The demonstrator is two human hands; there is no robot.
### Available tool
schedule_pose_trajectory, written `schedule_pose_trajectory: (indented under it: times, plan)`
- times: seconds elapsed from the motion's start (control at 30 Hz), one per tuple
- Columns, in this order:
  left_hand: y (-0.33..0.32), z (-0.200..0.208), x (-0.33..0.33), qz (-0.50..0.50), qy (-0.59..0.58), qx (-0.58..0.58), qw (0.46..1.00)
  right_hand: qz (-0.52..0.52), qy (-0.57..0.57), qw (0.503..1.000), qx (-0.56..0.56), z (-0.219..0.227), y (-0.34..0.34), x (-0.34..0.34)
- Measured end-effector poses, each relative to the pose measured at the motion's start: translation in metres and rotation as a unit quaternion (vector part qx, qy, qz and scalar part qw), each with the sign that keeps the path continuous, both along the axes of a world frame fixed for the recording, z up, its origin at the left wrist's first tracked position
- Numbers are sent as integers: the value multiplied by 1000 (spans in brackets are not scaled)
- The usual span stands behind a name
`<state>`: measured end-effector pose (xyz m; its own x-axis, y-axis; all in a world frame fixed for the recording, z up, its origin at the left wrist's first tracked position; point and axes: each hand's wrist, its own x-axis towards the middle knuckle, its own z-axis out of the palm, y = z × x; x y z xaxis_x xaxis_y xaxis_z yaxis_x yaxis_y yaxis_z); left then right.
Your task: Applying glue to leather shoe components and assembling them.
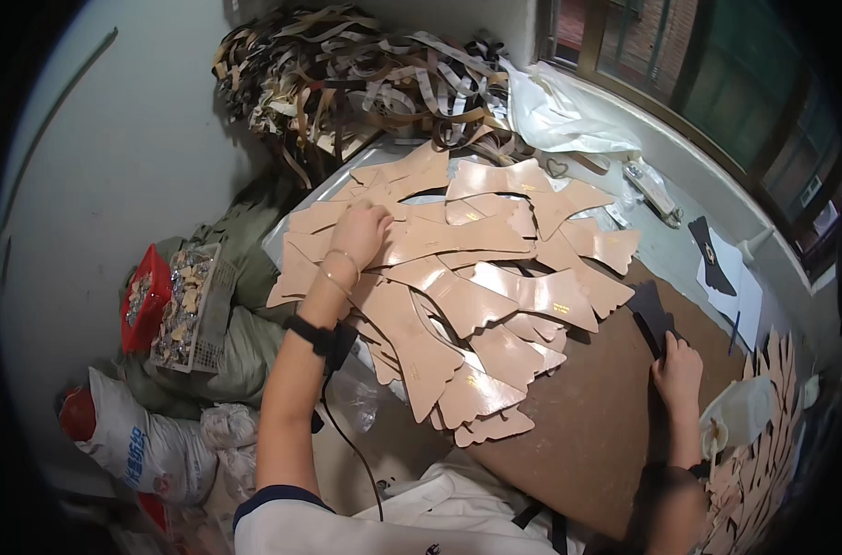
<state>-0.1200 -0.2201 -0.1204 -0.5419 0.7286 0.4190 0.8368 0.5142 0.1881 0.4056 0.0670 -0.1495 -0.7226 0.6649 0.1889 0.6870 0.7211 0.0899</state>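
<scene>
A large, loose pile of tan, leather-like cut pieces (476, 305) with wavy ends and glossy faces covers the middle of the table. My left hand (361, 233) reaches over its far left part, fingers curled at the end of a tan leather piece (463, 239); the fingertips are partly hidden. At the right, my right hand (678, 372) is closed on the lower end of a dark leather piece (652, 310), held over the brown board (588, 398). A bracelet and a black strap with a cable are on my left arm.
Strips of scrap (365, 83) are heaped at the back. White plastic (569, 111) lies by the window. A dark cutout (712, 257) rests on white paper at right, above stacked tan pieces (754, 462). A red basket (145, 298) and sacks (162, 453) stand left.
</scene>
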Motion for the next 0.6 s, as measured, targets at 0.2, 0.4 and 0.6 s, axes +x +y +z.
schedule_pose_trajectory:
  times: [0.2,0.4,0.6]
  plan:
    - [14,-40,-23,-121,76,-158,977,-13,-27,999,34,0,-2,-3]
    - [30,-26,-26,-117,75,-153,978,-34,-22,998,56,-8,-2,-1]
    - [53,-39,-60,-15,66,-180,981,-20,-23,999,39,-1,-3,-4]
